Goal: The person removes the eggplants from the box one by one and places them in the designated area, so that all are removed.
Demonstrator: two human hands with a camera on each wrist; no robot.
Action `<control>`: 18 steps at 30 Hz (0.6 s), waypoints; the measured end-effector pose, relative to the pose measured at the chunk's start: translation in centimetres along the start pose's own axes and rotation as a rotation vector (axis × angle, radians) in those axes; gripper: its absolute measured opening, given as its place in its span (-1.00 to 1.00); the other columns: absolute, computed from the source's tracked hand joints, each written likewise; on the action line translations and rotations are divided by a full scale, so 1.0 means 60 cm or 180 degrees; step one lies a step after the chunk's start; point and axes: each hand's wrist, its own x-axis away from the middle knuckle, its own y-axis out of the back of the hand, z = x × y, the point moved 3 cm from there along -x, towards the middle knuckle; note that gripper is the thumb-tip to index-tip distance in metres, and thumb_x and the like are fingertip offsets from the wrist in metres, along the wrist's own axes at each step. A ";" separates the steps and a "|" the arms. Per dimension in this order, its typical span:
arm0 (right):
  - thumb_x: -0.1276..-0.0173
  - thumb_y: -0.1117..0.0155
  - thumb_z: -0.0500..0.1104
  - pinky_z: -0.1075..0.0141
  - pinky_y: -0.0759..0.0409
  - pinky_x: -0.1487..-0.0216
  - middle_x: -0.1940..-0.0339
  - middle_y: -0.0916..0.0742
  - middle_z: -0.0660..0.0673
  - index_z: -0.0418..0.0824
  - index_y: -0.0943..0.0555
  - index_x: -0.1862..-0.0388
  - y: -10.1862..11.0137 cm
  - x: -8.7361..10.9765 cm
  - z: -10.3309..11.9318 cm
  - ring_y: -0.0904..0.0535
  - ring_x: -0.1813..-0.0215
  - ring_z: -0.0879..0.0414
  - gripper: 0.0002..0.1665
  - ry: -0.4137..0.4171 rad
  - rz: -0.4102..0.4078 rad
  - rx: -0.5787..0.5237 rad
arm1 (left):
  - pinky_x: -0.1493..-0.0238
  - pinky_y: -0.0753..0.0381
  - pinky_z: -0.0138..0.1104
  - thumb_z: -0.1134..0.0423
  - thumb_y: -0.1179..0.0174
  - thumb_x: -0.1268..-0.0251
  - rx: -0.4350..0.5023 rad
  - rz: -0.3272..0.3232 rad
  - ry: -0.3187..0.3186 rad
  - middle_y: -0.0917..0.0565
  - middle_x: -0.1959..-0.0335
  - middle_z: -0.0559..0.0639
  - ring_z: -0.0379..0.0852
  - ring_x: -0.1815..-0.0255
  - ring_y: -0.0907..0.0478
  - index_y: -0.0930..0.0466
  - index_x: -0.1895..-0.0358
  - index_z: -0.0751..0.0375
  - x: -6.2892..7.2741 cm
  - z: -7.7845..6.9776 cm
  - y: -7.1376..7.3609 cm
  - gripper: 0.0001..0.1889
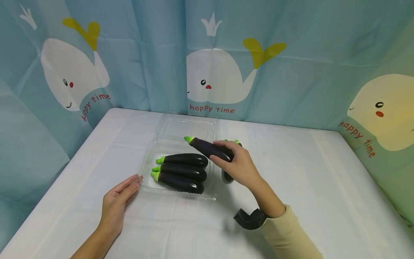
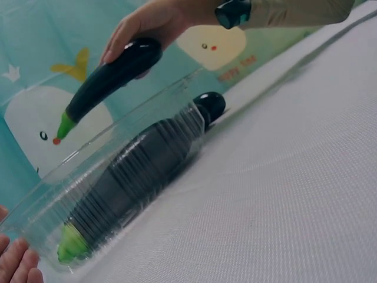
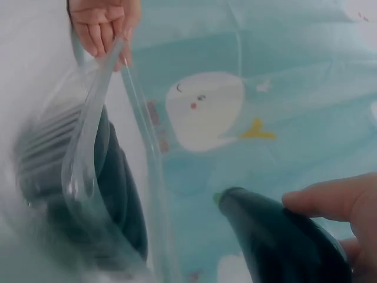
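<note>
My right hand [image 1: 237, 163] grips a dark purple eggplant [image 1: 207, 147] near its rounded end, above the right side of a clear plastic box [image 1: 211, 194]. Its green stem end points left. Three more eggplants [image 1: 184, 171] lie side by side in the box, stems to the left. At the box's left edge my left hand [image 1: 118, 201] pinches the rim between thumb and fingers; the left wrist view shows these fingers [image 2: 20, 259] against the wall. Behind the right hand, further eggplants [image 1: 228, 177] lie on the table, mostly hidden.
The box's clear lid [image 1: 187, 126] lies folded open toward the back. A white cloth covers the table [image 1: 307, 187]. Behind it hangs a blue curtain [image 1: 161, 54] with whale prints. A black band [image 1: 250, 219] sits at the right wrist.
</note>
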 end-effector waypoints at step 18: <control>-0.20 -0.33 -0.09 0.24 -0.52 0.18 0.06 -0.63 -0.18 -0.24 -0.53 -0.09 0.056 0.018 -0.047 -0.50 0.09 0.03 -0.51 -0.0373 -0.0433 0.0115 | -0.02 -0.48 -0.43 0.32 -0.21 -0.21 0.0010 0.0020 -0.0002 -0.65 0.10 -0.11 -0.23 0.02 -0.55 -0.48 -0.09 0.42 0.001 -0.001 -0.001 -0.61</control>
